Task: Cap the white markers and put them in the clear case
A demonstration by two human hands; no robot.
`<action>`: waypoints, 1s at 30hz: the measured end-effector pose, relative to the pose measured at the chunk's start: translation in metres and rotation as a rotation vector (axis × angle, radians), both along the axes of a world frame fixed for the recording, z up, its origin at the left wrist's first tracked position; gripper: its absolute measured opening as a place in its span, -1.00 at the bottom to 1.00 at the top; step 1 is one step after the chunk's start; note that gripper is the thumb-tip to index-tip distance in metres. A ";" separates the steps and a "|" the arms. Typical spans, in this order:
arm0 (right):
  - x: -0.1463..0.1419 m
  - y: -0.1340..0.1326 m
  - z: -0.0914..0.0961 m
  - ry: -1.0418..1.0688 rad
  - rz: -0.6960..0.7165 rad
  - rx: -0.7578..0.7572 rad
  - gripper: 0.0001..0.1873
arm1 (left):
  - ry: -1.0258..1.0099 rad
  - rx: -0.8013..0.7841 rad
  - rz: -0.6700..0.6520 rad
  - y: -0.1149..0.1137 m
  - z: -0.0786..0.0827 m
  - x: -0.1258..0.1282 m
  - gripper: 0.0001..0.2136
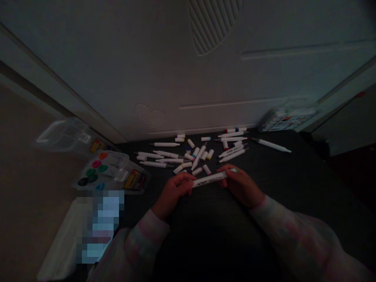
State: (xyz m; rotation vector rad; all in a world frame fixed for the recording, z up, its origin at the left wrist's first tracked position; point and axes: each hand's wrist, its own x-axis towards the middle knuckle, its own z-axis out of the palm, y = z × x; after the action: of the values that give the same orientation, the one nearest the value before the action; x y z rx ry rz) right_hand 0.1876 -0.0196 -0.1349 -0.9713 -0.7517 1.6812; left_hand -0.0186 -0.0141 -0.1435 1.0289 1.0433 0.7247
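A white marker [210,179] lies level between both hands, just above a dark floor mat [223,231]. My left hand [173,192] grips its left end with fingers closed. My right hand [241,184] pinches the right end, where a green tip or cap shows. Several white markers and loose caps [194,153] are scattered on the mat just beyond my hands. The scene is very dim.
A clear plastic case [113,172] with coloured marker ends sits at the left, its lid [63,135] farther back. A packed marker box [286,117] stands at the back right beside a lone white marker [272,145]. A pale door [188,70] closes the far side.
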 end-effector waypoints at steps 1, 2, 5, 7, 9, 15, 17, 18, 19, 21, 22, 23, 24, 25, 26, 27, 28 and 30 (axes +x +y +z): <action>0.000 0.000 0.001 -0.001 -0.003 -0.002 -0.77 | 0.000 0.002 0.001 0.000 0.000 0.000 -0.69; 0.000 0.000 0.001 0.000 -0.005 -0.006 -0.77 | 0.001 0.004 0.001 0.000 0.000 0.000 -0.69; -0.001 0.000 0.001 0.007 -0.003 -0.015 -0.78 | 0.002 0.002 0.001 0.000 -0.001 0.000 -0.71; 0.000 0.000 0.000 0.011 -0.003 -0.012 -0.78 | 0.004 0.001 0.000 0.000 -0.001 0.000 -0.71; 0.001 0.000 -0.002 0.017 0.000 -0.006 -0.78 | 0.007 0.003 0.003 0.000 -0.002 0.000 -0.72; 0.001 0.000 -0.003 0.016 -0.001 0.000 -0.79 | -0.006 -0.001 0.015 0.000 0.000 0.001 -0.71; 0.000 0.001 -0.002 0.011 -0.001 0.006 -0.80 | -0.009 -0.003 0.015 0.000 0.000 0.001 -0.72; 0.000 0.000 -0.002 0.011 -0.001 0.008 -0.79 | -0.012 -0.005 0.013 0.000 0.000 0.001 -0.73; 0.000 0.000 -0.002 0.011 -0.001 0.009 -0.79 | -0.017 -0.009 0.011 0.000 0.000 0.001 -0.73; 0.000 0.000 -0.002 0.008 0.000 0.010 -0.79 | -0.026 -0.016 0.012 0.000 0.000 0.001 -0.74; 0.000 0.000 -0.002 0.005 0.000 0.010 -0.79 | -0.026 -0.018 0.016 0.000 0.001 0.001 -0.73; 0.000 0.000 -0.002 0.001 -0.002 0.011 -0.79 | -0.026 -0.018 0.019 0.000 0.001 0.001 -0.73; 0.001 0.000 -0.002 -0.003 -0.003 0.012 -0.78 | -0.026 -0.018 0.022 0.000 0.001 0.001 -0.72; 0.001 0.000 -0.002 -0.006 -0.005 0.011 -0.78 | -0.026 -0.017 0.024 0.000 0.002 0.001 -0.72; 0.001 0.001 -0.002 -0.006 -0.007 0.010 -0.78 | -0.027 -0.016 0.025 0.000 0.002 0.001 -0.73; 0.001 0.001 -0.002 -0.004 -0.008 0.009 -0.78 | -0.030 -0.015 0.023 0.000 0.002 0.001 -0.73; 0.000 0.001 -0.002 -0.001 -0.010 0.009 -0.79 | -0.035 -0.012 0.019 0.001 0.002 0.001 -0.74; 0.000 0.001 -0.002 0.009 -0.014 0.010 -0.79 | -0.039 -0.001 0.013 0.000 0.001 0.001 -0.75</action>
State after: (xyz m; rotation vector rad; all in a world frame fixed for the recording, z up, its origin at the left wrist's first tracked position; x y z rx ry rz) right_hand 0.1878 -0.0189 -0.1371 -0.9596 -0.7452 1.6674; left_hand -0.0173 -0.0137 -0.1427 1.0041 1.0175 0.7515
